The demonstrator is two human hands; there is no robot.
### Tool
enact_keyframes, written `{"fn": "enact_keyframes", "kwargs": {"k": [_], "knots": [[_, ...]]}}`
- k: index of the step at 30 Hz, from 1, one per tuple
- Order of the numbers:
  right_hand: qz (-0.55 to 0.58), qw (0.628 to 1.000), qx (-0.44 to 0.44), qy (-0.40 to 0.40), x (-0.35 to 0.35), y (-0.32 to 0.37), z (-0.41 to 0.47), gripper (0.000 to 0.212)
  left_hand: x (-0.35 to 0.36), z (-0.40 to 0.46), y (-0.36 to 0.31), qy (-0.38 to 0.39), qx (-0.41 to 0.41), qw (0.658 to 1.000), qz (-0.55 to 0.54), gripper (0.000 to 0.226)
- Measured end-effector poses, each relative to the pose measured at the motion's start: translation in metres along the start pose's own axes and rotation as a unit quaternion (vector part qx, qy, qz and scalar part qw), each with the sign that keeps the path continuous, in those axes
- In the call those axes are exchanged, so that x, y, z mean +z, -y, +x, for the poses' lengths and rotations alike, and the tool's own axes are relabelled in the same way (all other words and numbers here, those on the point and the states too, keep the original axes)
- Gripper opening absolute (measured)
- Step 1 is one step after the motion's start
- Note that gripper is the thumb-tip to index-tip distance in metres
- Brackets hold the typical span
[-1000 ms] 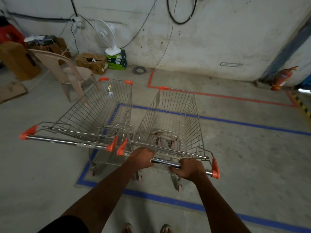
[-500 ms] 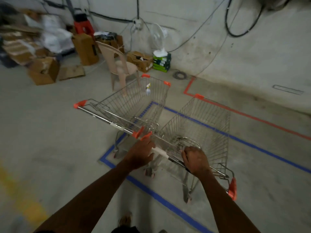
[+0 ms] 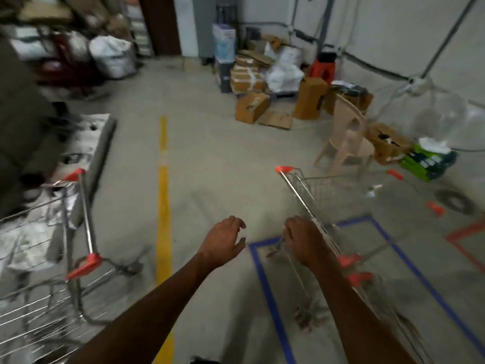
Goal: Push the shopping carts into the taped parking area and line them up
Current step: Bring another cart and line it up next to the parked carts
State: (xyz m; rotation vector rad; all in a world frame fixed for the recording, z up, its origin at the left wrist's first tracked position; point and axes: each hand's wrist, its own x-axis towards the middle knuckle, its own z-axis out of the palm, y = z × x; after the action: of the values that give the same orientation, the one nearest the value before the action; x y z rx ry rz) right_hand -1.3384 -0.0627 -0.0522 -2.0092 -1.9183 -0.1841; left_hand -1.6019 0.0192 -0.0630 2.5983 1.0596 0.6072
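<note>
The view is blurred. My left hand (image 3: pixel 225 240) hangs in the air over bare floor, fingers spread and holding nothing. My right hand (image 3: pixel 303 240) hovers with loosely curled fingers just left of the handle bar of a wire shopping cart (image 3: pixel 328 193) standing inside the blue taped area (image 3: pixel 265 285); no grip on the bar shows. Orange handle ends of a second cart (image 3: pixel 359 278) sit right of my right forearm. A third cart (image 3: pixel 78 232) with orange handle caps stands at the far left, outside the tape.
A yellow floor line (image 3: pixel 164 206) runs between the left cart and the taped area. A beige plastic chair (image 3: pixel 346 143), cardboard boxes (image 3: pixel 252 106) and a white fan (image 3: pixel 441 119) stand beyond the carts. Red tape (image 3: pixel 464 240) marks the floor at right.
Both hands have left the right cart's handle. The view has swung left, bringing a third cart and the yellow line into sight.
</note>
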Motion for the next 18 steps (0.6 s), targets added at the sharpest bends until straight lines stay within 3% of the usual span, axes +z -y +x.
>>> {"fn": "enact_keyframes", "kwargs": {"k": [7,18], "knots": [[0.038,0.990,-0.129,0.029,0.057,0.128,0.127,0.013,-0.060,-0.035,0.133,-0.057,-0.138,0.987,0.054,0.030],[0.138,0.928,-0.339,0.069,0.146,0.317,0.255,0.010,-0.122,-0.097,0.265,-0.123,-0.367,0.917,0.097,0.040]]}}
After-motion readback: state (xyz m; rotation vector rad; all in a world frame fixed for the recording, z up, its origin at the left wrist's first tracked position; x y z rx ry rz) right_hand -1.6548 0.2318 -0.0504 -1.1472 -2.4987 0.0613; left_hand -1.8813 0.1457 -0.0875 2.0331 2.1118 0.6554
